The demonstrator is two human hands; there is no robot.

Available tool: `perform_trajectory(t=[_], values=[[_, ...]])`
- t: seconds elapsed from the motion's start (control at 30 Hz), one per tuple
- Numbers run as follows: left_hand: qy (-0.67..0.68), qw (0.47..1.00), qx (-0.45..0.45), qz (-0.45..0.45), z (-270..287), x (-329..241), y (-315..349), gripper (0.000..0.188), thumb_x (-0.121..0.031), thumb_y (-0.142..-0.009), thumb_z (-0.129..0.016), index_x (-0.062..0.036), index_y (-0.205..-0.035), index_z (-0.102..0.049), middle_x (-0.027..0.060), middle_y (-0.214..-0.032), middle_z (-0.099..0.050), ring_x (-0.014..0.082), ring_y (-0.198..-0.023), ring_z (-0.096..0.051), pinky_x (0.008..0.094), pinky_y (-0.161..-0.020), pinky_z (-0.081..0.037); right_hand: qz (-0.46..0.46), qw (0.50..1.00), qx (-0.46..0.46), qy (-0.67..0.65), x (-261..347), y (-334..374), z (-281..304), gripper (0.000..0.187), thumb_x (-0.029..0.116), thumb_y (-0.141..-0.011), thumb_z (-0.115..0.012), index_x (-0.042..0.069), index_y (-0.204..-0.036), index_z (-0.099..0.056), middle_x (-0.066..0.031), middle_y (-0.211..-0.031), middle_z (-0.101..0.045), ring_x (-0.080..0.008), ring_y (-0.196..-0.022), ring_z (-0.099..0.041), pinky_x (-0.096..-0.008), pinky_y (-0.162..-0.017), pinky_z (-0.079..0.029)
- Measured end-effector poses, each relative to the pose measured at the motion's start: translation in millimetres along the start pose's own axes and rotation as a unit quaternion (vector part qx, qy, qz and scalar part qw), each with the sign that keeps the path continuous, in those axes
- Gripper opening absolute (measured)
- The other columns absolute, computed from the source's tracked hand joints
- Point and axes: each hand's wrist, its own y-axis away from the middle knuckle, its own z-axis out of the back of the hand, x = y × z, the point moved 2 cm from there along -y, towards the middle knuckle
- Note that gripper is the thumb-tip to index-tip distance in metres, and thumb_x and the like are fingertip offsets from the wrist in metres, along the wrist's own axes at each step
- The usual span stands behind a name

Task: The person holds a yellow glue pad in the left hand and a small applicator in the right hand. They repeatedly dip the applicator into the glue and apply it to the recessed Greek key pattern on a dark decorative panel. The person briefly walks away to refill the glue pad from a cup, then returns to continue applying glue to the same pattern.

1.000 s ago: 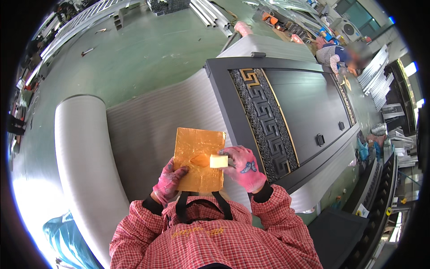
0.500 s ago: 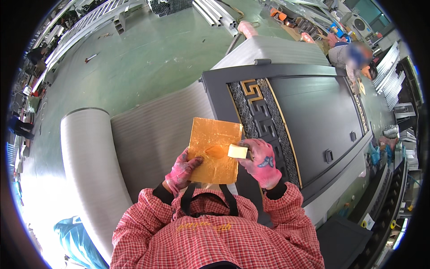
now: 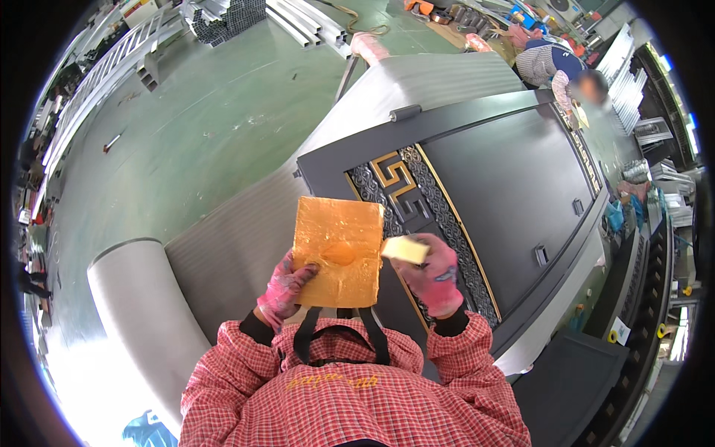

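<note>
My left hand (image 3: 283, 289), in a stained pink glove, grips the lower left edge of a flat board (image 3: 339, 220) coated in gold paint, thumb on top. A darker wet pool of gold paint (image 3: 339, 254) lies at the board's middle. In my right hand (image 3: 438, 277), also gloved in pink, is a pale yellow sponge block (image 3: 404, 250), slightly blurred, at the board's right edge. Beyond them lies a dark grey door panel (image 3: 514, 167) with carved dark strips and a raised key pattern (image 3: 392, 177), part of it gold. The board and right hand hide some of that pattern.
Grey sheeting (image 3: 238, 238) runs under the panel to a big roll (image 3: 141, 298) on the left. A co-worker (image 3: 555, 67) bends over the panel's far right end. Metal tubes (image 3: 305, 26) lie on the green floor (image 3: 216, 127) at the back.
The sponge has come off the board's face to its right edge, tilting in my right hand. The view has turned, so the panel and surroundings appear further left.
</note>
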Motion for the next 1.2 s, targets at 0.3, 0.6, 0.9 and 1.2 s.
perform_trajectory(t=[0.3, 0.6, 0.9, 1.2], values=[[-0.006, 1.000, -0.002, -0.001, 36, -76, -65, 0.042, -0.005, -0.092, -0.058, -0.0043, -0.132, -0.045, 0.0044, -0.120, -0.057, 0.0145, -0.108, -0.056, 0.0303, -0.093, -0.047, -0.138, 0.943, -0.203, -0.224, -152, -66, -22, 0.033, -0.001, -0.077, -0.073, 0.000, -0.106, -0.057, -0.0049, -0.093, -0.067, -0.0100, -0.076, -0.063, -0.0218, -0.067, -0.051], [0.010, 1.000, -0.007, -0.025, 46, -84, -83, 0.063, -0.016, -0.088, -0.069, -0.0057, -0.141, -0.035, 0.0044, -0.128, -0.053, 0.0181, -0.115, -0.055, 0.0346, -0.098, -0.046, -0.198, 0.964, -0.178, 0.017, -225, -106, -61, 0.028, 0.003, -0.074, -0.075, 0.002, -0.100, -0.063, -0.0045, -0.087, -0.068, -0.0132, -0.077, -0.065, -0.0259, -0.070, -0.051], [-0.006, 0.997, -0.070, -0.008, 22, -88, -85, 0.075, -0.025, -0.083, -0.075, -0.0041, -0.142, -0.033, 0.0036, -0.123, -0.054, 0.0152, -0.111, -0.055, 0.0330, -0.097, -0.046, -0.219, 0.959, -0.144, 0.112, -232, -118, -68, 0.031, 0.009, -0.072, -0.076, 0.002, -0.100, -0.064, -0.0102, -0.094, -0.069, -0.0224, -0.084, -0.067, -0.0304, -0.076, -0.052], [-0.012, 0.994, -0.109, 0.004, 22, -77, -93, 0.086, -0.034, -0.076, -0.081, -0.0024, -0.141, -0.035, 0.0050, -0.126, -0.054, 0.0175, -0.115, -0.054, 0.0353, -0.098, -0.045, -0.202, 0.966, -0.157, 0.035, -230, -107, -57, 0.031, 0.010, -0.071, -0.074, 0.002, -0.099, -0.064, -0.0103, -0.090, -0.069, -0.0220, -0.080, -0.068, -0.0312, -0.073, -0.053]])
